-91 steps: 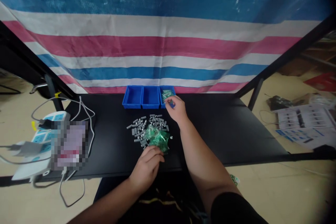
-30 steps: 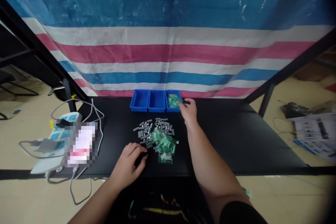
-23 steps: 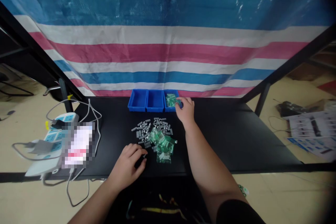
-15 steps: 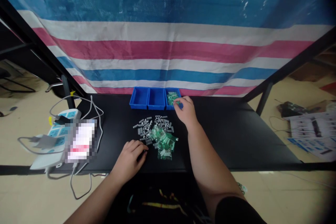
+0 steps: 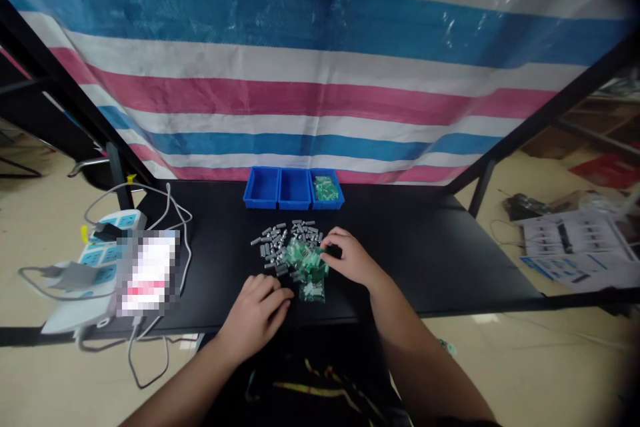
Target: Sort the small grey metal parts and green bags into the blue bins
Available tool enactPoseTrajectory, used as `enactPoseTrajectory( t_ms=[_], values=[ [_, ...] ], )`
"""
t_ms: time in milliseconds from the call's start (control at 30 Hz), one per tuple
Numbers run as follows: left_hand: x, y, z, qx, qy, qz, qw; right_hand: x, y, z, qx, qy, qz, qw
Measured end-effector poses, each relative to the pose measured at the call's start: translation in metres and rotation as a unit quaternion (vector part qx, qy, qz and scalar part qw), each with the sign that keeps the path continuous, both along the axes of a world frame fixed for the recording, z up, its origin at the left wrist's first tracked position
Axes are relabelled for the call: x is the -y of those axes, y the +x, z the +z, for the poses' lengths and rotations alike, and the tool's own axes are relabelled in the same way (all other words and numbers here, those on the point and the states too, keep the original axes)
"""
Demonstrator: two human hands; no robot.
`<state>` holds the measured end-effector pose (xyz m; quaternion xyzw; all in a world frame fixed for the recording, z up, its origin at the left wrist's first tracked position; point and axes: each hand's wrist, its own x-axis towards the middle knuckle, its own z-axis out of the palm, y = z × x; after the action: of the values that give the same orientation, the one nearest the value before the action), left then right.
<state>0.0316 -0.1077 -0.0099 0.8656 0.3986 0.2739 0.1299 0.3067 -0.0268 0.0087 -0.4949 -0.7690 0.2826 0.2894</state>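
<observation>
right hand at the green packets, picking stage imo
right fingers are curved at the pile's edge, can't tell if they're pinching one. left hand has loosely bent fingers by the counter edge, grip unclear. packets overlap grey cylinders, more sit in the right blue bin. lifting one probably needs a clean edge pinch

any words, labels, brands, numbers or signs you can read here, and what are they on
No text can be read.
Green packets: too small.
Pixelated screen: blurred out.
Power strip: no readable marking.
Printed sheets at far right: too blurred.
Striped sheet: no lettering seen.
</observation>
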Motion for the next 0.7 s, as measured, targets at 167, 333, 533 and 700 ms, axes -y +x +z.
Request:
enactPoseTrajectory(
  t_ms=[167, 333, 533, 700],
  values=[
    [0.003, 0.029, 0.001, 0.014, 0.003, -0.017, 1.000, -0.026, 0.005, 0.004, -0.144, -0.071, -0.037, 0.986],
    [-0.001, 0.042, -0.003, 0.013, 0.008, -0.018, 1.000, -0.069, 0.015, 0.013, -0.221, 0.024, -0.139, 0.965],
    [0.001, 0.040, -0.005, 0.013, 0.000, -0.012, 1.000, -0.129, 0.031, 0.020, -0.112, 0.127, -0.205, 0.964],
    [0.001, 0.040, -0.008, 0.015, -0.017, -0.009, 1.000, -0.149, 0.031, 0.023, 0.064, 0.130, -0.168, 0.975]
  ],
)
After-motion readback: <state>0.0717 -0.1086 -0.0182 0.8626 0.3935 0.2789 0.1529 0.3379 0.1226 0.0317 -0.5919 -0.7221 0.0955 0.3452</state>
